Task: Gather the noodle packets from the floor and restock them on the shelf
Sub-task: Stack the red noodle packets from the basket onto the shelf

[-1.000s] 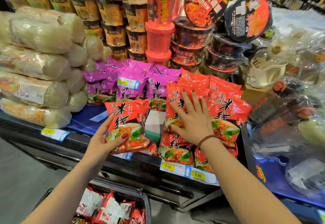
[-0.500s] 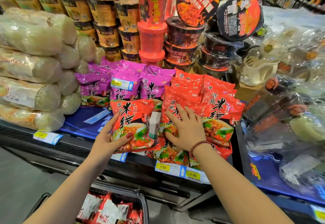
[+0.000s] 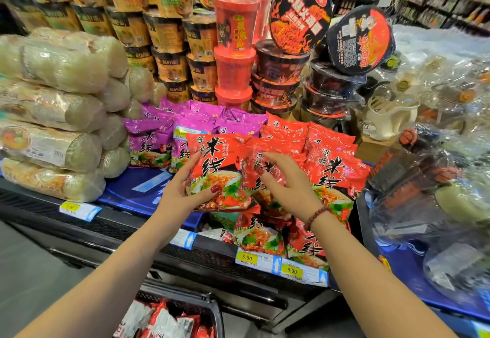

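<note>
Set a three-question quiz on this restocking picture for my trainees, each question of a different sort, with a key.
1. True or false: the left hand grips a red packet.
2. What lies just left of the red stack? A. purple packets B. black bowls C. clear bags
3. Fill in: both yellow tags under the red stack read ____.
Key: 1 true; 2 A; 3 9.90.
</note>
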